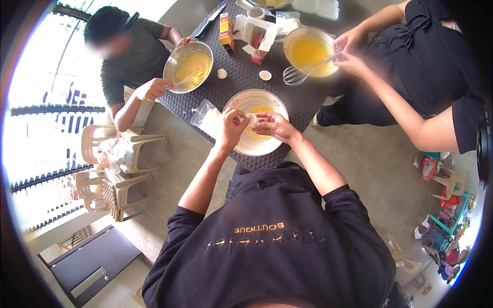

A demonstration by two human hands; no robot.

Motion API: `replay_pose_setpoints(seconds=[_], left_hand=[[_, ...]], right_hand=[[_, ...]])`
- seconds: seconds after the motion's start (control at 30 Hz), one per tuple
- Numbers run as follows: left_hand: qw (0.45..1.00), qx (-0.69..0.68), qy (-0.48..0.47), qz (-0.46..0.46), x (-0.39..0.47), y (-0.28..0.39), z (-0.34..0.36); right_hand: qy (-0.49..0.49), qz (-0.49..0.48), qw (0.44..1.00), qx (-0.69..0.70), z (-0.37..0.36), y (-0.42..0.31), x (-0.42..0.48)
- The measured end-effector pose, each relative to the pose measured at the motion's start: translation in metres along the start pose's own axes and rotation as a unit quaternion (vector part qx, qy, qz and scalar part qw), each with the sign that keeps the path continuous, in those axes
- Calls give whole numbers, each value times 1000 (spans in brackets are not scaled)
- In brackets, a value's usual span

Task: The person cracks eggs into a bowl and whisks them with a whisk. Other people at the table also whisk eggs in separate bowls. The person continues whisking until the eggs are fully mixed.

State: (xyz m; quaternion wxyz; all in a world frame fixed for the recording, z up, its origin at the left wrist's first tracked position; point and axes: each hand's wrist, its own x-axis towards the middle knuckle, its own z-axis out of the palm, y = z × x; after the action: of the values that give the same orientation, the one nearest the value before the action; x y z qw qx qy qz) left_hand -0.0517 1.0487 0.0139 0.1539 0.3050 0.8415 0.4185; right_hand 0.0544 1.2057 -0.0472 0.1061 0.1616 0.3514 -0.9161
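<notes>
A pale eggshell (251, 120) is held between my two hands, above a cream ceramic bowl (276, 148) with a patterned rim. My left hand (232, 125) pinches the shell from the left with thumb and fingertips. From the other side, the fingers of my right hand (276, 126) grip it. Yellow egg yolk (262, 110) and a pale mixture lie in the bowl, partly hidden by my hands. Beside my left hand is a clear plastic bag (207, 117) of white powder.
Two empty eggshell pieces (265, 75) lie on the dark woven-pattern table (242, 82). One person stirs batter in a metal bowl (210, 52); another holds a whisk (304, 73) over a bowl of yellow liquid (308, 50). Boxes (226, 30) and a knife (210, 21) lie farther back.
</notes>
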Motion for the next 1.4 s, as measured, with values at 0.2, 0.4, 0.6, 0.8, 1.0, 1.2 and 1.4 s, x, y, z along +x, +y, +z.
replay_pose_setpoints(seconds=[0.2, 0.4, 0.6, 0.8, 1.0, 1.2, 1.4], left_hand=[[1000, 7, -9, 24, -1, 11, -10], [1000, -15, -8, 25, 1, 13, -21], [992, 88, -21, 92, -3, 22, -30], [996, 71, -9, 50, -3, 22, -36], [989, 124, -27, 75, -2, 6, -43], [996, 69, -21, 42, 0, 6, -48], [991, 92, -31, 96, -6, 10, -56]], right_hand=[[-19, -3, 1000, 11, -6, 4, 5], [-36, 24, 999, -5, 0, -5, 6], [-22, 38, 999, -23, 5, -5, 9], [-27, 46, 998, -38, 10, -3, 13], [-30, 56, 998, -6, 23, -4, 15], [-38, 38, 998, -35, 26, -5, 19], [-32, 30, 999, -30, 30, -9, 18]])
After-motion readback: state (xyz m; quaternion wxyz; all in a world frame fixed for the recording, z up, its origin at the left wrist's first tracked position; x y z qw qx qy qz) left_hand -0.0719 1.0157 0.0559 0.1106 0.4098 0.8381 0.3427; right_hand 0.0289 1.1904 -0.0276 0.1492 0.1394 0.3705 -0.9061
